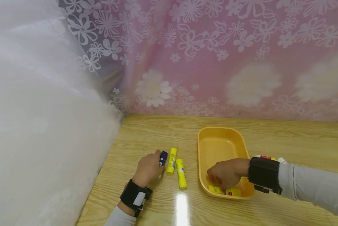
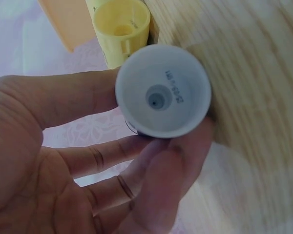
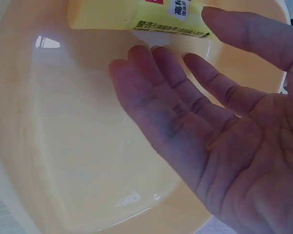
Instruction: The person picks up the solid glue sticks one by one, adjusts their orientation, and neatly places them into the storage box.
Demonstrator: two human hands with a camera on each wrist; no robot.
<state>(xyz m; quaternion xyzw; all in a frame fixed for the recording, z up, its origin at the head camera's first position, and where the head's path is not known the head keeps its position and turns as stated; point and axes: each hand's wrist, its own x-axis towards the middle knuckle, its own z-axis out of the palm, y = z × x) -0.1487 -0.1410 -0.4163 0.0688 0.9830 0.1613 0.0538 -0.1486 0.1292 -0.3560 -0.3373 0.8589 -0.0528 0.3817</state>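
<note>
My left hand [image 1: 149, 168] pinches a glue stick with a dark blue cap [image 1: 163, 158] on the table. In the left wrist view its round white base [image 2: 163, 92] faces the camera, between thumb and fingers. Just right of it lie two yellow glue sticks, one farther back [image 1: 172, 161] and one nearer [image 1: 181, 174]. My right hand [image 1: 226, 172] is inside the orange-yellow plastic tray [image 1: 217, 142]. There a yellow glue stick [image 3: 112, 14] lies along the near end. The right thumb tip is at the stick, touching or very close; the other fingers are extended, apart from it.
Beyond the tray's right side, partly hidden by the right wrist, lie a red-and-white labelled thing [image 1: 266, 157] and a white-ended item [image 1: 282, 160]. A floral curtain [image 1: 203, 62] hangs behind the wooden table [image 1: 155, 131]; white sheeting [image 1: 44, 125] borders its left.
</note>
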